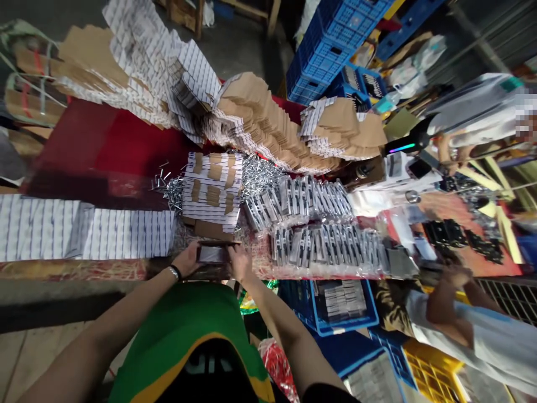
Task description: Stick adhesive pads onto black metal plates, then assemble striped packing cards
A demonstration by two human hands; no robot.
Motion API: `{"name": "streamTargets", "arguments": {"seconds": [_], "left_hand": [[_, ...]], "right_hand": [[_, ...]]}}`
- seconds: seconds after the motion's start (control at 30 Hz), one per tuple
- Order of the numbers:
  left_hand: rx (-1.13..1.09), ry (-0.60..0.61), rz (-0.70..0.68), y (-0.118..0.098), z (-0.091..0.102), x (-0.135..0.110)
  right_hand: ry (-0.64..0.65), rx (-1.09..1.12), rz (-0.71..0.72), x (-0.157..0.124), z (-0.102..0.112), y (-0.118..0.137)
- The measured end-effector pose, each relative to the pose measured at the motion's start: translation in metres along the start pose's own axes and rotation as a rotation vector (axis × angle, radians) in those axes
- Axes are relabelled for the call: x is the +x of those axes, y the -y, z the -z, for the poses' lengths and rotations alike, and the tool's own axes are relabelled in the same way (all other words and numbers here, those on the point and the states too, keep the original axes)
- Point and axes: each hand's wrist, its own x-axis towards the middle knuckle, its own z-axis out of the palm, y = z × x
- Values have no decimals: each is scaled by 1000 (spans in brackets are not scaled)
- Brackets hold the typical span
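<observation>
My left hand (187, 261) and my right hand (240, 260) both grip a small flat packet (212, 254) at the near edge of the table, one hand at each end. A bracelet sits on my left wrist. Just beyond the packet lies a stack of striped cards with brown cardboard tabs (213, 190). A heap of small shiny metal pieces (257, 174) lies behind and beside that stack.
Rows of clear bagged packets (323, 224) fill the table to the right. Heaps of striped and brown cards (260, 120) pile up at the back. Striped sheets (84, 226) lie left. Another person's arm (448, 296) works at the right. Blue crates (335, 308) stand below.
</observation>
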Motion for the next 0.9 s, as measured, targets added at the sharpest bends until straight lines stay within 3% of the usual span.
{"name": "streamTargets", "arguments": {"seconds": [0.1,0.17,0.3,0.4,0.47,0.53,0.63,0.77,0.9], "left_hand": [[-185,-28,-82,10,5,-8],[-240,-47,-6,14,4,-5],[-101,6,159,14,-3,10],[99,179,54,8,1,7],[304,301,-38,1,3,0],[443,349,-100,-9,0,-2],[510,350,-87,-25,-12,8],[513,406,-88,-35,-16,28],[579,452,-130,-39,-15,22]], "right_hand": [[-122,77,-60,13,4,-19],[-144,226,-122,20,5,-31],[9,269,-77,35,5,-41],[151,238,28,32,9,-42],[276,89,105,23,9,-43],[376,-193,143,14,3,-41],[344,-532,122,9,-9,-36],[300,-569,161,14,-12,-34],[336,-600,170,13,-13,-35]]}}
